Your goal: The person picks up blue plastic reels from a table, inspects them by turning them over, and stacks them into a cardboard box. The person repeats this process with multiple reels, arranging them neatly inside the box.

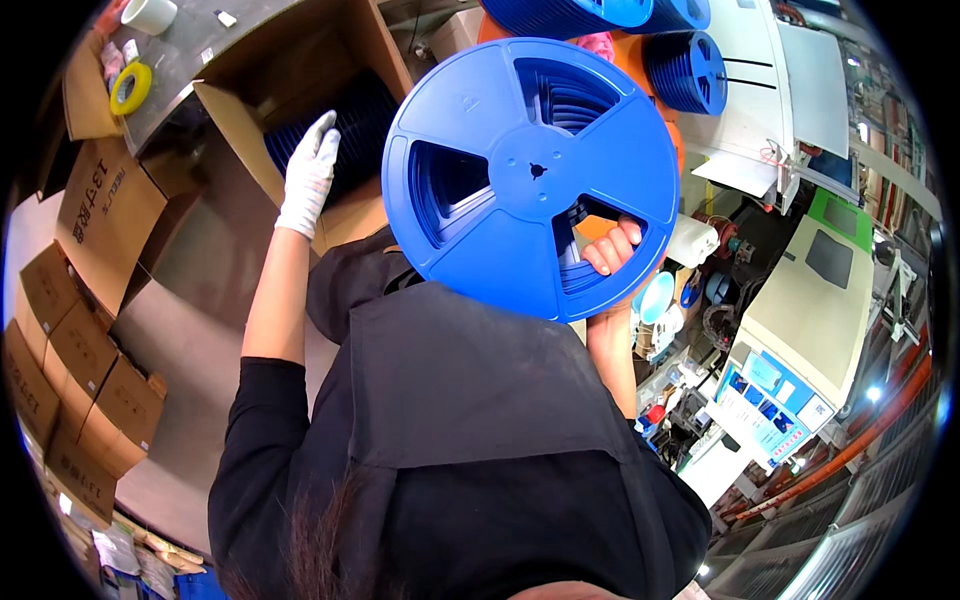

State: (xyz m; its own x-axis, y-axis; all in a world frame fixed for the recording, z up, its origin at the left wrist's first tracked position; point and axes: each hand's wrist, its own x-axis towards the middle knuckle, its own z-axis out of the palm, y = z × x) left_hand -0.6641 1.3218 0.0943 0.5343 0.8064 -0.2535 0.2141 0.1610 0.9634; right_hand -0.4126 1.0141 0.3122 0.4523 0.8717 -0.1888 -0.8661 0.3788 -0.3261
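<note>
A stack of large blue plastic reels [455, 255] is in front of my chest, its round face with cut-out windows turned up toward me. My bare right hand [612, 248] grips it, the fingers curled through the lower right window. My left hand [312, 170], in a white glove, is over an open cardboard box [240, 140] to the left. Its fingers are stretched out beside dark blue reels [350, 130] standing inside that box. Whether the glove touches those reels I cannot tell.
More blue reels [690, 75] stand on an orange surface at the back. A grey table [200, 50] with a yellow tape roll [131, 88] is at the far left. Closed cartons [85, 350] are stacked on the left floor; a beige and green machine [800, 300] stands right.
</note>
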